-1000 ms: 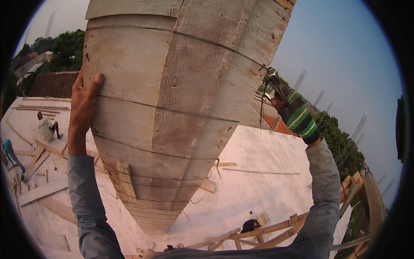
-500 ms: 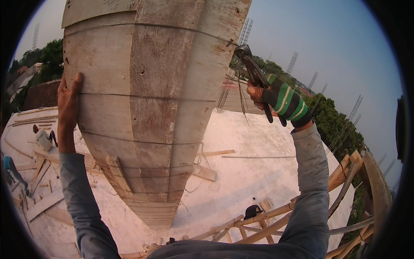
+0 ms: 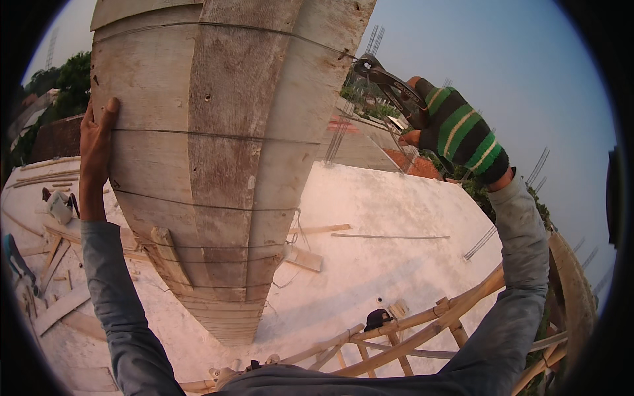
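Note:
A tall wooden column form (image 3: 224, 152) made of boards stands in front of me, bound by several turns of thin wire (image 3: 264, 30). My left hand (image 3: 97, 155), bare, grips its left edge, thumb on the front face and fingers mostly hidden behind. In a black, green and cream striped glove, my right hand (image 3: 462, 129) holds dark-handled pincers (image 3: 396, 86). The jaws of the pincers are at the right end of the top wire, beside the form's edge. A bent nail (image 3: 344, 54) sticks out near that spot.
Below lies a pale concrete slab (image 3: 389, 198) with scattered planks (image 3: 63, 307), a white jerrycan (image 3: 59, 208) and a dark cap (image 3: 378, 320). Bamboo scaffold poles (image 3: 422, 333) run close at my lower right. Rebar columns (image 3: 340, 135) rise beyond the form.
My right hand has swung outward to the right and turned, tilting the pincer handles flatter; the jaws stay near the wire's end. The left hand keeps its place on the form.

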